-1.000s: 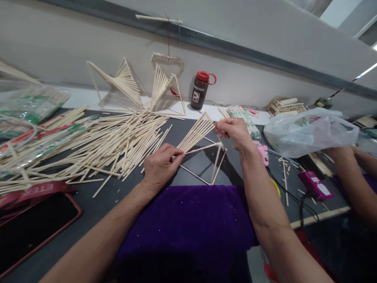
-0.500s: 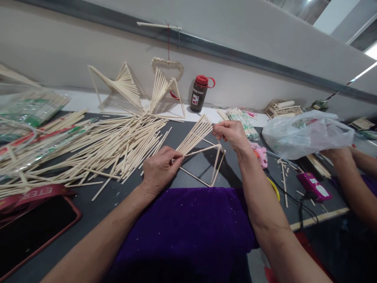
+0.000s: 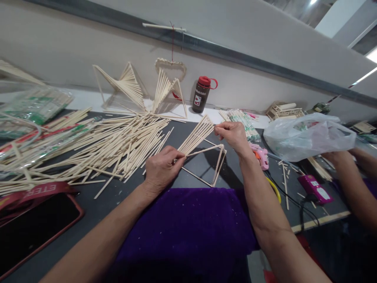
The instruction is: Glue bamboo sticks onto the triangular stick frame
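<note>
A model made of thin wooden sticks (image 3: 198,135) stands on the dark table in front of me; several sticks fan out side by side, joined to an open triangular frame. My left hand (image 3: 162,167) is closed in a pinch on the near left ends of the fanned sticks. At their far right ends, my right hand (image 3: 233,135) pinches the tip of a stick, its fingertips close against the fan. A large heap of loose sticks (image 3: 129,145) lies left of the model. To the right of my right wrist is a pink glue gun (image 3: 259,155), partly hidden.
Two finished stick models (image 3: 125,84) and a dark bottle (image 3: 200,96) with a red lid stand along the wall. A phone (image 3: 38,232) lies front left. On the right are a plastic bag (image 3: 309,135), a purple box (image 3: 315,189) with a cable, and another person's arms (image 3: 347,173).
The view has shifted slightly, so everything sits a little further right. Both hands keep the same pinch on the stick model.
</note>
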A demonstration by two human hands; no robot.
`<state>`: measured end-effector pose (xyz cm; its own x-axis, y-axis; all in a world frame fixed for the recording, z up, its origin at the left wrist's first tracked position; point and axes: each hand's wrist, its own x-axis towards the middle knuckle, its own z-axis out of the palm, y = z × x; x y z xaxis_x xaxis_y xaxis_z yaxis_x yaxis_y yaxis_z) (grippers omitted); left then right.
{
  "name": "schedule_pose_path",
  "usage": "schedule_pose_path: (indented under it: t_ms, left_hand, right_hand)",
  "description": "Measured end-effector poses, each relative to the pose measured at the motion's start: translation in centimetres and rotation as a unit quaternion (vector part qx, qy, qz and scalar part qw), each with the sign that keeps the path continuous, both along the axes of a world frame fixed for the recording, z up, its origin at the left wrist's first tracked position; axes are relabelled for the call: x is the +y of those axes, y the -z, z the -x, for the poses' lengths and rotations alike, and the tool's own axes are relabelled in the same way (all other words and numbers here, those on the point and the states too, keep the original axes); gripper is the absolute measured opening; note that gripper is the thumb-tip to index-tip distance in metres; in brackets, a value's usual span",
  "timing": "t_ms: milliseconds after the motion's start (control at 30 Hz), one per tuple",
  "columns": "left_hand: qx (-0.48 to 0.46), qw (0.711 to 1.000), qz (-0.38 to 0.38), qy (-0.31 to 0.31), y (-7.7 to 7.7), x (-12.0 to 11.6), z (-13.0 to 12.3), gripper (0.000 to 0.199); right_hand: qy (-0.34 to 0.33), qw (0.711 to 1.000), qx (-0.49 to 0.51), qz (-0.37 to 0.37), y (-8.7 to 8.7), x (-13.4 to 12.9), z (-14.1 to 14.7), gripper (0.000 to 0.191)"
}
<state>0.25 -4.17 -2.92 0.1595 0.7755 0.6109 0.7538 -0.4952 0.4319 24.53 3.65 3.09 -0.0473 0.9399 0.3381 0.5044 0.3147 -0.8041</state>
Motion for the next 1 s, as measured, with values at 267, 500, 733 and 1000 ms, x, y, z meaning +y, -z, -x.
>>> schedule_pose_path:
  t_ms: [267, 500, 733, 1000]
  left_hand:
    - [0.008, 1.0, 0.001, -0.005, 0.1, 0.0, 0.0, 0.013]
    - [0.012, 1.0, -0.002, -0.006, -0.1, -0.1, -0.1, 0.014]
    - [0.018, 1.0, 0.001, -0.005, 0.1, 0.0, -0.1, 0.014]
    - [0.016, 1.0, -0.02, 0.002, 0.2, 0.0, -0.2, 0.014]
  right_hand:
    - [-0.012, 1.0, 0.027, 0.003, 0.5, 0.3, -0.1, 0.013]
    - [-0.018, 0.999, 0.039, -0.01, 1.3, 0.6, -0.4, 0.013]
    - [0.005, 0.998, 0.055, -0.012, 1.9, 1.1, -0.5, 0.015]
    - [-0.019, 0.997, 0.071, 0.0, 2.2, 1.2, -0.6, 0.021]
